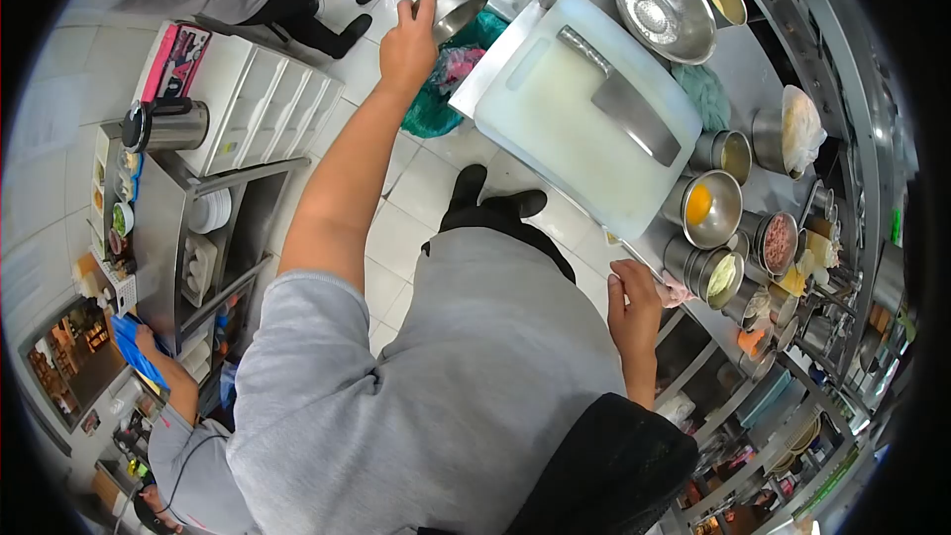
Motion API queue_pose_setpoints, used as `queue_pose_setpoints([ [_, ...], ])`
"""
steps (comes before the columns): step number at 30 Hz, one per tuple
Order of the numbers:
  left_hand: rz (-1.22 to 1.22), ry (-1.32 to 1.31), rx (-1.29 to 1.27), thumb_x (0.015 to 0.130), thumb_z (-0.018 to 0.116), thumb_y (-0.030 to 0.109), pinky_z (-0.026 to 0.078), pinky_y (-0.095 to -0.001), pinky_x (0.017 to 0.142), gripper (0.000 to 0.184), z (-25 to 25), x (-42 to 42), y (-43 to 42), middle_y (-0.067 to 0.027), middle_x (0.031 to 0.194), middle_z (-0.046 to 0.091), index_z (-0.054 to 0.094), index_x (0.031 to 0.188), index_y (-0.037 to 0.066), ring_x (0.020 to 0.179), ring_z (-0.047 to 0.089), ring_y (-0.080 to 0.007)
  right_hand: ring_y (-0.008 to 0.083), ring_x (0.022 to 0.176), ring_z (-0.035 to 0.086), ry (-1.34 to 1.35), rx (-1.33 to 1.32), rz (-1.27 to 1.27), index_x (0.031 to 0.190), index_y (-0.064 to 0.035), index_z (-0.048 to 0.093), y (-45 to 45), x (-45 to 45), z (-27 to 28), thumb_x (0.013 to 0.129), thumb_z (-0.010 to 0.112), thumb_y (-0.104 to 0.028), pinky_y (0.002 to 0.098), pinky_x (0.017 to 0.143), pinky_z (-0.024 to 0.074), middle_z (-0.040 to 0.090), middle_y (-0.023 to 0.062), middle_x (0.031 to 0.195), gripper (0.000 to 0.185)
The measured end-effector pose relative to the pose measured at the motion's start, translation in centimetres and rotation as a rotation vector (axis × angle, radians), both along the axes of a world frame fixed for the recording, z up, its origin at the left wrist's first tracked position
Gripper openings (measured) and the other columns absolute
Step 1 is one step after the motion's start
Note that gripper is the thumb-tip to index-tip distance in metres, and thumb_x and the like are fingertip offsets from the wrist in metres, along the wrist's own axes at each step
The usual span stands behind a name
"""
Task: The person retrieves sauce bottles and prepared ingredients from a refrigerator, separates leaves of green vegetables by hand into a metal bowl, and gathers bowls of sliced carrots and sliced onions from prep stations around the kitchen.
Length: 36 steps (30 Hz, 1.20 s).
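Observation:
My left hand [408, 52] is stretched out to the left and closed on the rim of a metal bowl [454, 14]. The bowl is tilted above a bin lined with a green plastic bag [432, 111], which has pink scraps in it. My right hand [634, 302] hangs beside the counter's near edge, fingers loosely bent and apart from the thumb, with nothing visible in it. Close by it is a pinkish cloth-like piece [676, 290]. On the counter between my hands lies a white cutting board [555, 129] with a cleaver [634, 114] on top.
Along the counter stand a large metal bowl [664, 5], a bowl with egg yolk [711, 210], a container of minced meat [777, 241] and a green cloth [701, 94]. A co-worker's legs [327, 0] are at upper left; another person [193, 456] is at lower left, near a steel shelf [170, 238].

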<state>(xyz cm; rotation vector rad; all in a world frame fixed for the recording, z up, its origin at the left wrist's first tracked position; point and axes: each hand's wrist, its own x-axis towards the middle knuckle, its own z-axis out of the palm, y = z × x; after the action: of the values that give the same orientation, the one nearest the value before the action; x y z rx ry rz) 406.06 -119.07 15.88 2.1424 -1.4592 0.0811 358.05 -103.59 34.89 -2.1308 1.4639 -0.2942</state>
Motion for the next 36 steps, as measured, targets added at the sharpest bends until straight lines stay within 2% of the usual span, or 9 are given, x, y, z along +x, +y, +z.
queue_pose_setpoints([
  [5,0.124,0.145,-0.170,0.089,0.061,0.000,0.060,-0.0559,0.072,0.074,0.8,0.4,-0.3,-0.0178,0.134,0.059,0.046,0.158,0.024,0.081,0.073,-0.0470,0.0374,0.100,0.073,0.029,-0.019,0.019,0.112,-0.0023,0.074,0.4,0.6,-0.5,0.098,0.070,-0.005,0.0427,0.085,0.0588,0.073,0.0167,0.114,0.015],
  [7,0.069,0.107,0.130,0.091,0.061,0.001,0.060,-0.0562,0.074,0.074,-0.6,0.6,0.3,-0.0164,0.136,0.058,0.045,0.158,0.025,0.082,0.073,-0.0474,0.0375,0.098,0.074,0.012,0.045,-0.014,0.111,-0.0025,0.074,0.9,1.4,-0.2,0.097,0.070,-0.004,0.0431,0.085,0.0589,0.073,0.0173,0.112,0.015],
  [15,0.161,0.108,-0.294,0.090,0.064,0.002,0.061,-0.0544,0.075,0.076,6.5,1.1,1.1,-0.0155,0.137,0.058,0.046,0.160,0.026,0.089,0.074,-0.0448,0.0387,0.097,0.074,0.012,-0.093,0.035,0.109,-0.0025,0.075,1.3,2.4,0.5,0.097,0.070,-0.006,0.0433,0.083,0.0592,0.073,0.0176,0.111,0.013],
  [17,0.171,0.116,-0.363,0.088,0.065,0.001,0.062,-0.0527,0.073,0.079,3.9,1.6,0.9,-0.0150,0.139,0.057,0.046,0.161,0.027,0.088,0.074,-0.0436,0.0391,0.098,0.073,0.021,-0.089,-0.031,0.109,-0.0026,0.075,2.2,2.0,0.0,0.098,0.070,-0.006,0.0433,0.084,0.0591,0.073,0.0184,0.111,0.013],
  [19,0.080,0.023,0.055,0.086,0.066,-0.002,0.062,-0.0512,0.070,0.083,-1.6,2.0,0.5,-0.0149,0.140,0.056,0.045,0.161,0.028,0.087,0.074,-0.0427,0.0388,0.098,0.073,0.006,-0.074,-0.064,0.109,-0.0029,0.075,3.3,2.2,0.2,0.097,0.070,-0.006,0.0440,0.084,0.0592,0.073,0.0185,0.110,0.013],
  [26,0.140,0.109,-0.287,0.089,0.061,-0.003,0.059,-0.0549,0.072,0.077,2.2,-0.2,1.2,-0.0148,0.143,0.057,0.048,0.159,0.028,0.084,0.073,-0.0453,0.0375,0.096,0.074,0.020,0.012,-0.172,0.107,-0.0028,0.075,7.6,-0.9,-1.4,0.096,0.071,-0.005,0.0431,0.083,0.0596,0.074,0.0169,0.107,0.012],
  [29,0.004,0.066,0.066,0.087,0.061,-0.003,0.060,-0.0549,0.071,0.081,-1.2,-0.4,2.9,-0.0172,0.145,0.054,0.045,0.161,0.027,0.083,0.074,-0.0441,0.0373,0.095,0.074,0.043,0.047,-0.129,0.107,-0.0021,0.075,8.8,-2.1,-1.6,0.096,0.071,-0.005,0.0435,0.082,0.0597,0.074,0.0170,0.106,0.012],
  [33,0.251,0.253,-0.258,0.085,0.057,-0.006,0.059,-0.0544,0.078,0.083,3.7,-3.9,7.8,-0.0198,0.147,0.054,0.045,0.162,0.021,0.088,0.072,-0.0485,0.0368,0.093,0.074,-0.007,0.030,-0.237,0.108,-0.0020,0.075,10.1,-4.9,-2.6,0.097,0.071,-0.006,0.0431,0.081,0.0599,0.075,0.0171,0.107,0.012],
  [36,0.153,0.041,-0.584,0.084,0.053,-0.007,0.059,-0.0526,0.082,0.083,5.1,-4.6,10.8,-0.0222,0.147,0.055,0.043,0.163,0.014,0.090,0.073,-0.0429,0.0363,0.093,0.074,-0.045,0.008,-0.275,0.109,-0.0028,0.075,12.2,-7.6,-2.9,0.097,0.072,-0.007,0.0430,0.081,0.0599,0.074,0.0163,0.109,0.013],
])
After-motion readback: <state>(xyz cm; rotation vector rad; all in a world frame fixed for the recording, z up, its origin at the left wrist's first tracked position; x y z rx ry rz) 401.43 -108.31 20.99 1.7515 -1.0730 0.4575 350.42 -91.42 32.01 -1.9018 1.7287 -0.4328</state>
